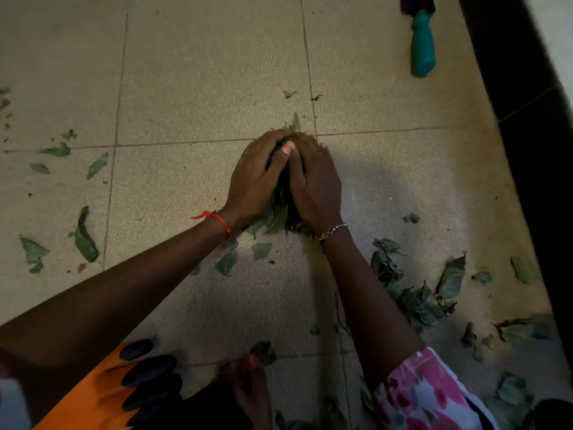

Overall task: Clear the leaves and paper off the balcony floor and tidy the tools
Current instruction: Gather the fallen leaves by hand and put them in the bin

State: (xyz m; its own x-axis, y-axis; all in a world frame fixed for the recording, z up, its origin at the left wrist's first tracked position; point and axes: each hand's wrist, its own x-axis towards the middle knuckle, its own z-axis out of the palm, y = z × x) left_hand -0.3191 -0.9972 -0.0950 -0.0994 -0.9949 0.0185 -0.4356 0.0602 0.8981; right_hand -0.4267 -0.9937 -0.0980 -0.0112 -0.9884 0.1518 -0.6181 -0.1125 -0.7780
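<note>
Two hands, our left hand [252,181] and right hand [316,184], curl fingers [311,144] round the heap of wilted green leaves [277,220] at centre. A loose lift could spill leaves at six o'clock, we judge.

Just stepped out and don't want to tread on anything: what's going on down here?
A person is gathering leaves by hand. The left hand and right hand are cupped together round a clump of leaves on the tiled floor. Loose leaves lie scattered around, thickest to the right. A teal-handled brush lies untouched, apart at the upper right.
</note>
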